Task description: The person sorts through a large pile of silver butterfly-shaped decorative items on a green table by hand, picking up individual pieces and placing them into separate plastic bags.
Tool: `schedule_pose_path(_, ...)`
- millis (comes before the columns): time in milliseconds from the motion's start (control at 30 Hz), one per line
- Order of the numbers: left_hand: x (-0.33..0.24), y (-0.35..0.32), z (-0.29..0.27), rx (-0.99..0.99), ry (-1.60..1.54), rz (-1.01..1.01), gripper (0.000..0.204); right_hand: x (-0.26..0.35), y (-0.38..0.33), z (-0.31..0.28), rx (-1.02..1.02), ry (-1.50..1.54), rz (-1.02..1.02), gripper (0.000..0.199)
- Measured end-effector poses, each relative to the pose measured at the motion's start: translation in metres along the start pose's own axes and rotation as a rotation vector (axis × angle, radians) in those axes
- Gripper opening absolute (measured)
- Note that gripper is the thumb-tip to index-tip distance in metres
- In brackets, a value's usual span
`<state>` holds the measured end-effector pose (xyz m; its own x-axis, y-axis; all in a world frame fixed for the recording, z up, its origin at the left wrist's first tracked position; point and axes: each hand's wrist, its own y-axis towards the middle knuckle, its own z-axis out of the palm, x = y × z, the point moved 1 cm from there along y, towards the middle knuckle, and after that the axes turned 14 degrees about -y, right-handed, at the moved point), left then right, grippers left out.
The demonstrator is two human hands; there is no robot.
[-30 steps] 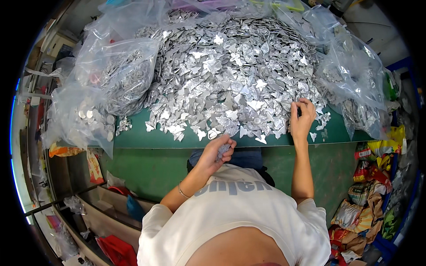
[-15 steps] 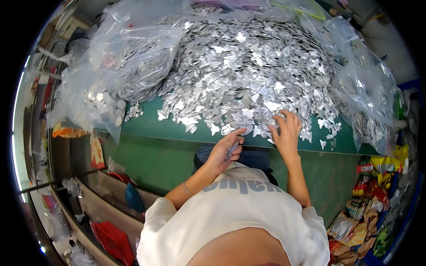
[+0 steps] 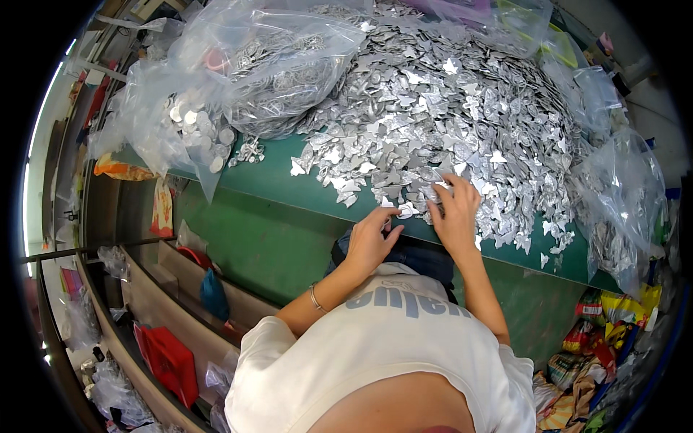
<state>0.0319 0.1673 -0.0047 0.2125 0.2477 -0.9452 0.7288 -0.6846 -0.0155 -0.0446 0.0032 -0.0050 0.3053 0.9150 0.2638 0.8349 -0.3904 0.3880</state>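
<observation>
A broad heap of flat, silvery butterfly-like metal pieces [image 3: 433, 123] covers much of the green tabletop [image 3: 289, 200]. At its near edge, my left hand [image 3: 369, 244] is closed with curled fingers, its index fingertip beside a loose piece [image 3: 407, 210]. The inside of that hand is hidden, so what it holds does not show. To its right, my right hand [image 3: 456, 216] reaches onto the pile's front edge with bent fingers, thumb and fingers apart. Its fingertips touch the metal pieces, and none is plainly gripped.
Clear plastic bags [image 3: 289, 79] with metal parts lie at the left. Round silver discs [image 3: 209, 133] and a small cluster of parts [image 3: 249, 150] are nearby. Another bag [image 3: 624, 209] hangs over the right corner. Shelving [image 3: 180, 310] stands left; colourful packets [image 3: 592, 346] lie lower right.
The view has shifted, placing the table at a slant. My left hand has turned, hiding the grey pieces seen in its palm earlier. My right hand remains at the pile's edge.
</observation>
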Motion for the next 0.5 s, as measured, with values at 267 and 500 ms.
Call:
schedule_pose_path(267, 0.012, 0.016, 0.001, 0.038, 0.291, 0.123, 0.019, 0.016, 0.000, -0.023, 0.064, 0.132, -0.024, 0.024)
schedule_pose_path(500, 0.024, 0.013, -0.004, 0.009, 0.133, 0.339, 0.013, 0.013, -0.005, -0.020, 0.068, 0.223, 0.023, 0.024)
